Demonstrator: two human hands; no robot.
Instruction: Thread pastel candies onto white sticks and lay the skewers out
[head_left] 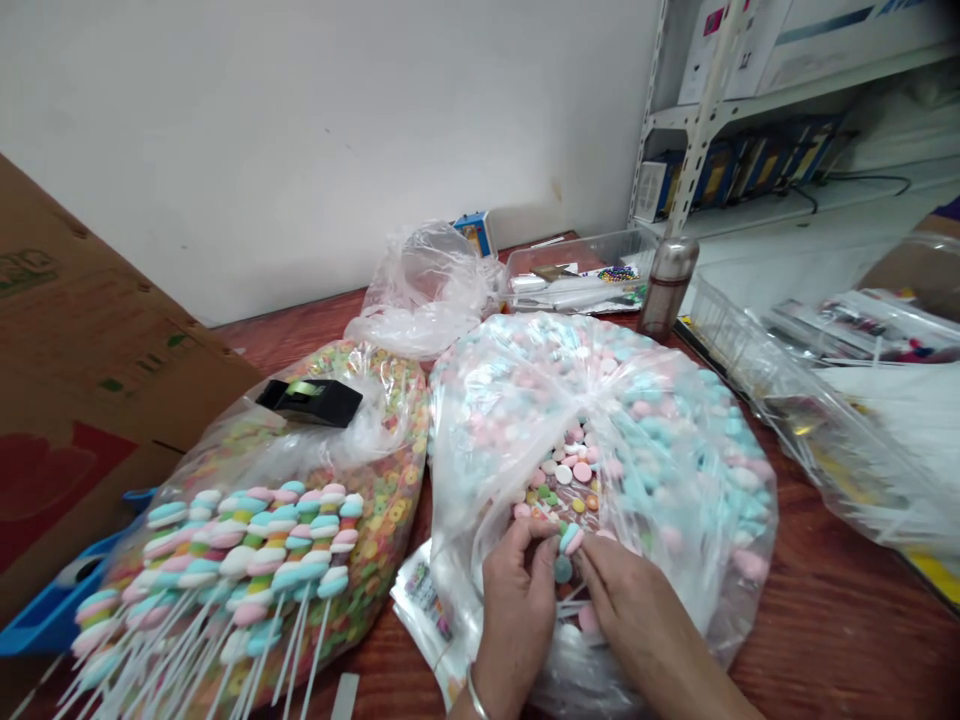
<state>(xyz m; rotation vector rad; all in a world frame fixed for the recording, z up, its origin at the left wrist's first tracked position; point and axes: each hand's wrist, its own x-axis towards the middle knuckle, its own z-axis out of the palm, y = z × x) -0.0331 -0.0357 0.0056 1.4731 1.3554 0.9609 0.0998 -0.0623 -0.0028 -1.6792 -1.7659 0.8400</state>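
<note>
Both my hands meet over the near edge of a large clear bag of pink and blue marshmallow candies. My left hand and my right hand pinch a pink and blue twisted marshmallow between their fingertips. A thin white stick runs down from it between the hands. Small round coloured sweets lie in the bag's open mouth just beyond my fingers.
Finished marshmallow skewers lie on a bag of coloured cereal rings at the left, with a black tape dispenser on top. A cardboard box stands far left. A metal bottle, clear trays and plastic packaging crowd the back and right.
</note>
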